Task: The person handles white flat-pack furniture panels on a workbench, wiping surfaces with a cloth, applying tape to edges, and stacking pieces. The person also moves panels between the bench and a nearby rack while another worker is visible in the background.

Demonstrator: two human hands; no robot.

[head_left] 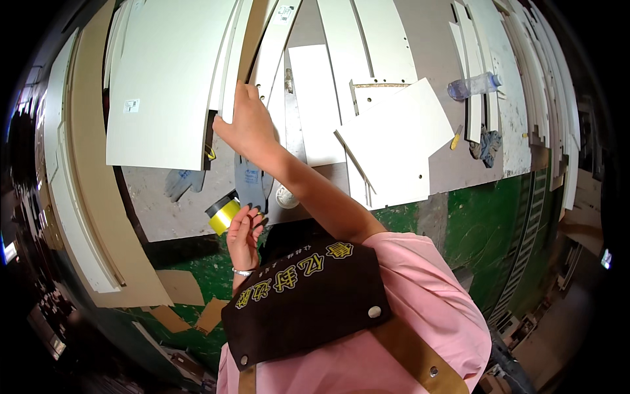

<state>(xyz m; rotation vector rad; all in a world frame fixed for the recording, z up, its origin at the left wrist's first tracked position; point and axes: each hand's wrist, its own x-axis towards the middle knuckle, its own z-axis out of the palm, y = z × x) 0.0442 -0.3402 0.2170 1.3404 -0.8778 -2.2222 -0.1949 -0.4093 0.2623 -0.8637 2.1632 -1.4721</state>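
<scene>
My right hand (249, 125) reaches across the table to the near end of a narrow white board strip (230, 79). Its thumb lies on one side of the strip and its fingers on the other, beside a brown strip edge (253, 39). Lower down, my left hand (243, 238) is palm up, its fingers loosely bent and apart, with nothing visible in it. Close by are a yellow and black roll of tape (224, 215) and a grey work glove (251, 185), partly covered by my right wrist. Another grey glove (184, 182) lies to the left.
A large white panel (164, 85) covers the table's left part. Several white boards (394, 131) overlap at the right. Farther right lie a plastic bottle (474, 86), a yellow-handled tool (456, 138) and a crumpled dark cloth (486, 146). A round white container (287, 197) stands near the front edge.
</scene>
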